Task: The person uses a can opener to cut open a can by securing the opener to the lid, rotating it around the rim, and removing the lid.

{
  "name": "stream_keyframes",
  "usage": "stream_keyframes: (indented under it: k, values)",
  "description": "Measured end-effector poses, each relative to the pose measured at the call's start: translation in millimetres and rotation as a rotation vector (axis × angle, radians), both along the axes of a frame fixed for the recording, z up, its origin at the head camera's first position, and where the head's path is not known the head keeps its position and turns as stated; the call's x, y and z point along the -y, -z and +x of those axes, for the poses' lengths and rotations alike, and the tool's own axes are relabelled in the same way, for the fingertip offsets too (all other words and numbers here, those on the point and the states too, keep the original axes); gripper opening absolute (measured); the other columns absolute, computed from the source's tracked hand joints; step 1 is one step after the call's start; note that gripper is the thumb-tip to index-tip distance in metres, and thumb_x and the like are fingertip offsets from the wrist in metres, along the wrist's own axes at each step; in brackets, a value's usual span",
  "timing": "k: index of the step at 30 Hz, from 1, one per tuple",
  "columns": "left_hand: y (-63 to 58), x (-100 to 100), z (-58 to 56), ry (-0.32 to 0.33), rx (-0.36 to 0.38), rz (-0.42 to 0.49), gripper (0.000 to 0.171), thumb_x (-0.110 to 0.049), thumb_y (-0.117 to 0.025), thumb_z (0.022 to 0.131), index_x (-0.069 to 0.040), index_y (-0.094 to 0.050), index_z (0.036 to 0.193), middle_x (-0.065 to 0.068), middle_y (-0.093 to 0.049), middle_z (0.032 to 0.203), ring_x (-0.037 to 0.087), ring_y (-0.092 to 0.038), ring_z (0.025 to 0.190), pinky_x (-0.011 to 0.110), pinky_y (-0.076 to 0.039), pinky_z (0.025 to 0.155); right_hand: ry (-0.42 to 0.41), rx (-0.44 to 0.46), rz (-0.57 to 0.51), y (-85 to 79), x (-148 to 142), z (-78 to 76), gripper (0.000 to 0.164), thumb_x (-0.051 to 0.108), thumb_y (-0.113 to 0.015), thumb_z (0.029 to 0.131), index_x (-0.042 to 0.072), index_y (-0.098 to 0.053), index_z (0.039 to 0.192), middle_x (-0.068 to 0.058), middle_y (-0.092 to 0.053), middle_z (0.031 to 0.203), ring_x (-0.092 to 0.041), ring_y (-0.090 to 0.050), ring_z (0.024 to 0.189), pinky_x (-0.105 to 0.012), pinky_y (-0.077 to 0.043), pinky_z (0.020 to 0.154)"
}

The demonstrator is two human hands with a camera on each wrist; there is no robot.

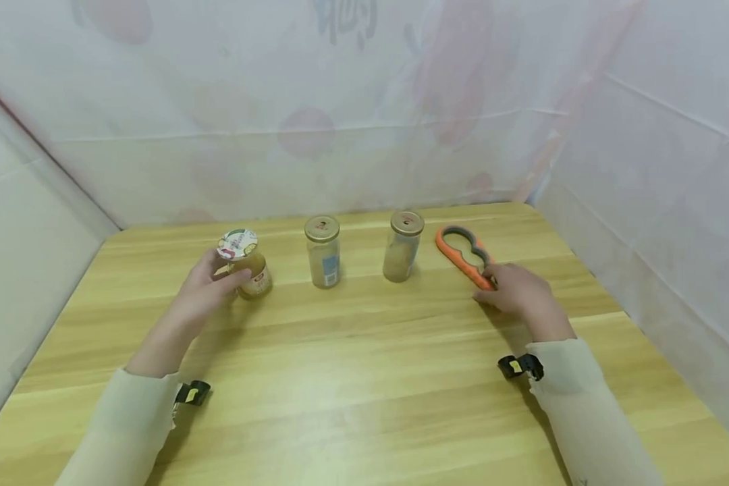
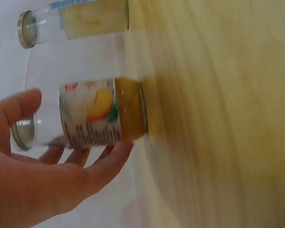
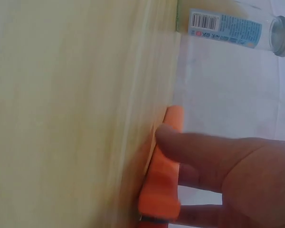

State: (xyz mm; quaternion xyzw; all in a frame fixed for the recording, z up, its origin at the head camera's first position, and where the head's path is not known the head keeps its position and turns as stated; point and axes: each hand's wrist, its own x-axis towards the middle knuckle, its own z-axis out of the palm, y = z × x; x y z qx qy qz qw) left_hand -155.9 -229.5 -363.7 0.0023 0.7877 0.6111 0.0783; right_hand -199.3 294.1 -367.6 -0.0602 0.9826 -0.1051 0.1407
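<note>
At the left, my left hand [image 1: 209, 283] is curled round a glass jar [image 1: 257, 273] of yellow fruit with a patterned white lid. The left wrist view shows the peach picture on the jar's label [image 2: 90, 114], with the fingers [image 2: 109, 164] along one side and the thumb near the neck. The jar stands upright on the table. Over at the right, my right hand [image 1: 519, 293] pinches the near end of an orange and grey jar opener [image 1: 455, 256] lying on the table. Its thumb lies over the orange edge [image 3: 164, 175] in the right wrist view.
Two more glass jars with gold lids stand upright between the hands, a left one [image 1: 324, 253] and a right one [image 1: 403, 246]. The wooden table [image 1: 352, 378] ends at a pale cloth wall [image 1: 249, 169] behind and at both sides.
</note>
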Motion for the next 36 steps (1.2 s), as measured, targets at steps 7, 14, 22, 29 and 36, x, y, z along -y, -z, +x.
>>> stream_keyframes:
  k: [7,14,22,29,36]
  values:
    - [-11.6,-5,-2.2,0.052,0.017,-0.041,0.091,-0.029,-0.068,0.096,-0.004,-0.004,0.156,0.020,-0.012,0.164,0.043,-0.024,0.147,0.056,-0.031,0.115,0.009,0.019,0.019,-13.6,-4,6.3,0.015,0.028,-0.069,0.085,0.015,-0.062,0.086,-0.006,-0.060,0.082,-0.023,-0.053,0.068,-0.035,-0.040,0.055]
    - [-19.5,-12,-5.1,0.106,-0.028,-0.097,0.082,-0.028,-0.065,0.098,-0.009,-0.010,0.156,0.023,-0.022,0.158,0.046,-0.035,0.140,0.057,-0.037,0.110,0.027,0.020,-0.034,-26.4,-2,6.5,0.024,0.034,-0.059,0.091,0.011,-0.056,0.095,-0.009,-0.055,0.079,-0.023,-0.051,0.063,-0.034,-0.039,0.052]
    - [-17.9,-15,-2.2,0.136,-0.052,-0.095,0.076,-0.025,-0.065,0.098,-0.008,-0.019,0.156,0.017,-0.021,0.162,0.046,-0.029,0.144,0.059,-0.031,0.114,0.071,0.042,-0.043,-27.4,-5,9.1,0.041,0.049,-0.065,0.093,0.011,-0.051,0.098,-0.008,-0.051,0.079,-0.023,-0.050,0.065,-0.034,-0.038,0.054]
    - [-18.7,-15,0.9,0.133,-0.033,-0.104,0.076,-0.027,-0.069,0.096,-0.010,-0.023,0.154,0.017,-0.028,0.159,0.043,-0.036,0.141,0.054,-0.039,0.109,0.104,-0.018,-0.060,-29.6,-6,9.9,0.045,0.049,-0.070,0.089,0.011,-0.048,0.100,-0.010,-0.056,0.085,-0.025,-0.050,0.069,-0.034,-0.038,0.054]
    - [-19.4,-17,6.6,0.177,-0.013,-0.079,0.071,-0.023,-0.070,0.095,-0.014,-0.029,0.151,0.014,-0.036,0.153,0.038,-0.048,0.129,0.044,-0.054,0.091,0.117,-0.040,-0.092,-30.6,-4,10.5,0.062,0.048,-0.073,0.086,0.008,-0.043,0.123,-0.015,-0.060,0.099,-0.028,-0.053,0.076,-0.035,-0.039,0.059]
